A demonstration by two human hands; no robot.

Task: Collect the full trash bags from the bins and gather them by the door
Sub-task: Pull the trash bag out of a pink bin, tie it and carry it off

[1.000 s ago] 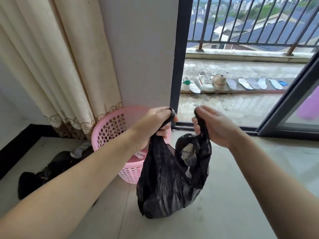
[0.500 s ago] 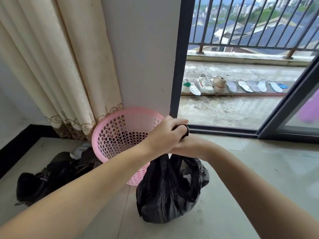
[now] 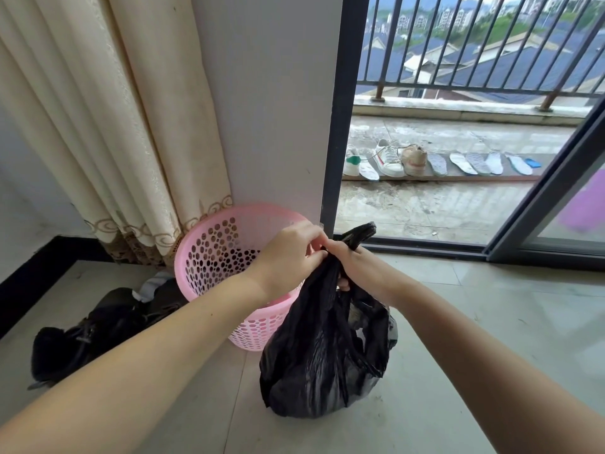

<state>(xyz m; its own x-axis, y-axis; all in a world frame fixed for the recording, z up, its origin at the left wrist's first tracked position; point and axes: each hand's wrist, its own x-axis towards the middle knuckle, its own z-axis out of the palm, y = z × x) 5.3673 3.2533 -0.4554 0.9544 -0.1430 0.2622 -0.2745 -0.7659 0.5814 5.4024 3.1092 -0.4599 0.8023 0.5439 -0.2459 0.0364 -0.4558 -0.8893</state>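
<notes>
You pinched the bag's (image 3: 324, 352) handles together with both hands, left (image 3: 288, 257) and right (image 3: 357, 270), apparently to knot it shut, while it sat on the floor just beside the pink bin (image 3: 212, 253).

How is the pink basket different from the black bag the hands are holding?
The pink basket is stiff plastic full of round holes, while the black trash bag is soft, crinkled and has no such holes. The basket stands with its mouth wide open; the bag's top is bunched together where the left hand and right hand grip it. The basket is by the wall, the bag nearer the camera. Both are on the tiled floor.
</notes>
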